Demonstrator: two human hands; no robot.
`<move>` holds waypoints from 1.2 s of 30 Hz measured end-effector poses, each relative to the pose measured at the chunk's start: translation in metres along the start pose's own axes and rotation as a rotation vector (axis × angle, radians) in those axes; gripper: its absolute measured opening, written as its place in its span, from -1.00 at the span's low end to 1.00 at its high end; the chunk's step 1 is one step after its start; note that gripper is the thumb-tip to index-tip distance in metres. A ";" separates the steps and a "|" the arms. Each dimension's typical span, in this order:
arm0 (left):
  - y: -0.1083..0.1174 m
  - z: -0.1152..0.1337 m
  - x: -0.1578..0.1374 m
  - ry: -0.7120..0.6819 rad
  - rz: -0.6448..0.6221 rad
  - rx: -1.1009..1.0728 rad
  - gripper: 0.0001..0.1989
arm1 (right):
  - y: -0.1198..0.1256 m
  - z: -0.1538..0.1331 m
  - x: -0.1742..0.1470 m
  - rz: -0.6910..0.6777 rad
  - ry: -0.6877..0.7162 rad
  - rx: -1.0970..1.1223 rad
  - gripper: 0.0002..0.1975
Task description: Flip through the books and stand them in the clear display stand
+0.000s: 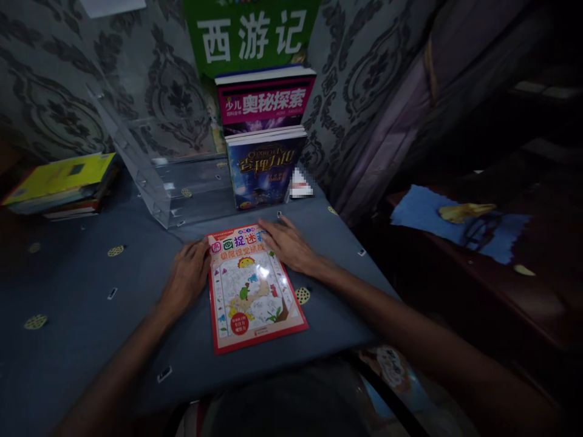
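A thin red-bordered children's picture book (255, 297) lies cover up on the cloth-covered table, with colourful Chinese lettering and small cartoon animals on its front. My left hand (187, 273) grips its upper left edge, fingers bent against the side. Across the upper right corner sits my right hand (291, 246), holding that side and covering the end of the title. Glare whitens part of the cover. Just beyond the book, a dark blue book (266, 173) stands upright in a clear acrylic book stand (157, 197).
Behind the blue book rise a magenta book (268, 103) and a green book (255, 39). A stack of books (64, 182) with a yellow top lies at left. To the right, a blue cloth (419, 215) rests on a dark red surface (514, 297). A curtain (396, 127) hangs beside the wall.
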State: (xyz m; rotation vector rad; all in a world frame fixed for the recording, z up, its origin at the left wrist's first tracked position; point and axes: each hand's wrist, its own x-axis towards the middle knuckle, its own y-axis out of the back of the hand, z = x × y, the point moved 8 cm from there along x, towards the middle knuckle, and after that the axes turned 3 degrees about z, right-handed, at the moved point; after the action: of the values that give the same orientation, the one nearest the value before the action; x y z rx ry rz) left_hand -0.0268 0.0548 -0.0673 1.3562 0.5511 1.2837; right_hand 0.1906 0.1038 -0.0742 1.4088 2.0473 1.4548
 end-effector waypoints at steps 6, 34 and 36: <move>0.008 0.009 0.002 -0.034 -0.019 0.066 -0.65 | 0.007 0.033 0.000 0.096 -0.038 0.105 -0.51; -0.044 0.097 0.088 -0.370 -0.239 -0.198 -0.53 | 0.013 0.036 0.002 0.130 -0.080 0.165 -0.55; -0.044 0.098 0.080 -0.393 -0.265 -0.161 -0.51 | 0.014 0.034 0.002 0.114 -0.077 0.157 -0.57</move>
State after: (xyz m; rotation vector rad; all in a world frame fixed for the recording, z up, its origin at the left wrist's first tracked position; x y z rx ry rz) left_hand 0.0992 0.0979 -0.0552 1.3071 0.3322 0.8017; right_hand 0.2203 0.1254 -0.0779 1.6408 2.1039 1.2825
